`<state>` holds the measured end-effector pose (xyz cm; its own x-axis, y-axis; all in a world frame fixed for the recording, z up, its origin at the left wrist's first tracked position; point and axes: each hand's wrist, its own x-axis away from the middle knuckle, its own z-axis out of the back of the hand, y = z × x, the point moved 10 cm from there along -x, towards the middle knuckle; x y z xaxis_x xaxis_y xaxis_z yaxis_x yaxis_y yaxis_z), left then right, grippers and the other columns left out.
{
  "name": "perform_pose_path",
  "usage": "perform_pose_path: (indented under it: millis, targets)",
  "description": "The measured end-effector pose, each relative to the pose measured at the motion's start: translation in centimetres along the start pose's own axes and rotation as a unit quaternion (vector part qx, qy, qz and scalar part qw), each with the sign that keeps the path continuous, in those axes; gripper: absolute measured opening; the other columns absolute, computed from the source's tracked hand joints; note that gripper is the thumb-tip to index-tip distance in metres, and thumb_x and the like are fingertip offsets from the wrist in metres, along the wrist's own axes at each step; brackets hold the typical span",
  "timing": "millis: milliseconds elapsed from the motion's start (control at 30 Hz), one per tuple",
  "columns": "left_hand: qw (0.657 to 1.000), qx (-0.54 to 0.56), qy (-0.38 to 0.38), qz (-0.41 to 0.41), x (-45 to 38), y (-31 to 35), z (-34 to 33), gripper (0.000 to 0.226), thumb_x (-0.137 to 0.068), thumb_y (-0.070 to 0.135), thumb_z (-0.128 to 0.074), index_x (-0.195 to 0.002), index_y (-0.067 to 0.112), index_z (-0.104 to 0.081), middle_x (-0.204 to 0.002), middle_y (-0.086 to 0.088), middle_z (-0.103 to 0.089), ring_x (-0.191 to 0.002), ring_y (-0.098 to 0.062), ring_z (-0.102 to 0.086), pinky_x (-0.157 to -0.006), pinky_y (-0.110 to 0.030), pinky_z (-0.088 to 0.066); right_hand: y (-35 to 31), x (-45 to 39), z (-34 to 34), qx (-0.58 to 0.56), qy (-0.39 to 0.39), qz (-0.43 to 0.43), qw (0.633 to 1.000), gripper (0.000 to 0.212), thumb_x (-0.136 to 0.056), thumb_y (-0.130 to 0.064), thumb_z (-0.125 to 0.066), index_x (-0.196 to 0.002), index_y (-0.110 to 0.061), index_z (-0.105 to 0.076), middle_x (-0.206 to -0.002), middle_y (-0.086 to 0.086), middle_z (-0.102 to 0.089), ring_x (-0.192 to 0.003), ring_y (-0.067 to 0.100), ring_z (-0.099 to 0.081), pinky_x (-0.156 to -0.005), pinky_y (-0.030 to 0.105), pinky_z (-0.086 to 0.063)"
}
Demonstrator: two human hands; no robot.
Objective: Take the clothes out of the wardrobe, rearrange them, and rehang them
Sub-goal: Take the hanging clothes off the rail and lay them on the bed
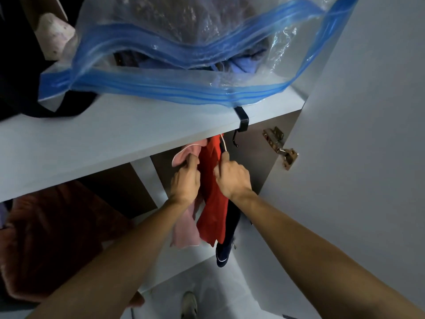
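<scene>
A dim wardrobe bay fills the view, its pale shelf [96,143] cutting across above the hanging space. Nearest, both forearms reach in and up. The left hand [185,180] curls round the shoulder of a pink garment [184,229]; the right hand [232,177] pinches what seems to be a hanger neck at the top of a red garment [212,208], though the shelf hides the rail. A dark garment [226,247] hangs just behind the red. Each grip sits at the top, cloth trailing below. To lift well, raise each hanger clear before drawing outward, keeping the pieces apart. Beyond, a clear storage bag [184,54] rests on the shelf, beside a black hook [241,122].
</scene>
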<state>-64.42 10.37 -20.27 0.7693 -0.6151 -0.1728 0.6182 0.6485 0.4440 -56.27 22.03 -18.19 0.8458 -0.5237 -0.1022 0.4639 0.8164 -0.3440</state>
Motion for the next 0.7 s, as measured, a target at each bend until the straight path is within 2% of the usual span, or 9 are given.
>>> perform_pose_path:
  millis: [100,167,267,333,433,567,700]
  targets:
    - [1.0,0.01,0.008,0.025,0.7,-1.0,0.5,0.042,-0.101,0.012,-0.045,-0.142,0.009,-0.042,-0.102,-0.026,-0.069,-0.085,-0.051,-0.068,-0.068,-0.051,-0.055,-1.4,0.1,-0.2,-0.02,0.007,0.02,1.0,0.022,-0.108,-0.026,-0.038,-0.118,-0.006,-0.044,-0.093,0.019,-0.071,-0.084,0.046,-0.068,-0.066,0.042,-0.039]
    - [0.999,0.013,0.019,0.03,1.3,-1.6,1.3,0.042,-0.101,0.012,-0.044,-0.142,0.008,-0.043,-0.102,-0.026,-0.07,-0.086,-0.05,-0.069,-0.07,-0.051,-0.056,-2.2,0.3,-0.3,-0.034,0.006,0.026,0.999,0.021,-0.108,-0.025,-0.038,-0.117,-0.007,-0.044,-0.093,0.019,-0.071,-0.086,0.046,-0.068,-0.068,0.042,-0.039]
    - [0.998,0.014,0.052,0.035,2.6,-2.6,2.7,0.034,-0.104,0.013,-0.044,-0.137,0.007,-0.048,-0.099,-0.023,-0.071,-0.084,-0.046,-0.07,-0.066,-0.044,-0.052,-3.5,0.8,-0.7,-0.025,-0.004,0.05,0.998,0.024,-0.109,-0.026,-0.037,-0.121,-0.006,-0.043,-0.092,0.018,-0.072,-0.085,0.046,-0.068,-0.067,0.042,-0.04]
    - [0.996,0.006,0.072,0.044,3.8,-3.4,3.5,0.033,-0.104,0.015,-0.045,-0.135,0.005,-0.051,-0.097,-0.023,-0.071,-0.081,-0.045,-0.071,-0.065,-0.045,-0.054,-4.5,1.2,-1.0,-0.021,-0.009,0.068,0.997,0.025,-0.109,-0.027,-0.037,-0.121,-0.006,-0.043,-0.092,0.019,-0.071,-0.084,0.047,-0.068,-0.066,0.044,-0.043]
    - [0.992,-0.007,0.088,0.086,5.5,-5.4,4.3,0.035,-0.104,0.015,-0.047,-0.135,0.0,-0.052,-0.091,-0.025,-0.071,-0.078,-0.044,-0.071,-0.065,-0.045,-0.056,-5.8,1.7,-1.5,-0.021,-0.015,0.089,0.996,0.026,-0.109,-0.028,-0.037,-0.122,-0.006,-0.044,-0.091,0.019,-0.07,-0.084,0.048,-0.067,-0.064,0.044,-0.039]
    - [0.986,0.004,0.119,0.118,7.7,-7.7,5.5,0.025,-0.105,0.01,-0.048,-0.121,-0.004,-0.058,-0.088,-0.025,-0.07,-0.074,-0.045,-0.07,-0.061,-0.039,-0.051,-6.7,2.9,-2.5,-0.014,-0.034,0.118,0.992,0.022,-0.109,-0.03,-0.037,-0.117,-0.009,-0.043,-0.088,0.017,-0.069,-0.082,0.046,-0.068,-0.064,0.045,-0.044]
    - [0.984,0.015,0.126,0.122,8.4,-8.5,5.8,0.022,-0.104,0.009,-0.046,-0.122,0.0,-0.056,-0.086,-0.021,-0.069,-0.07,-0.042,-0.07,-0.06,-0.044,-0.057,-7.0,3.0,-3.2,-0.006,-0.034,0.116,0.993,0.024,-0.11,-0.032,-0.038,-0.118,-0.01,-0.043,-0.091,0.018,-0.07,-0.086,0.046,-0.069,-0.065,0.044,-0.043]
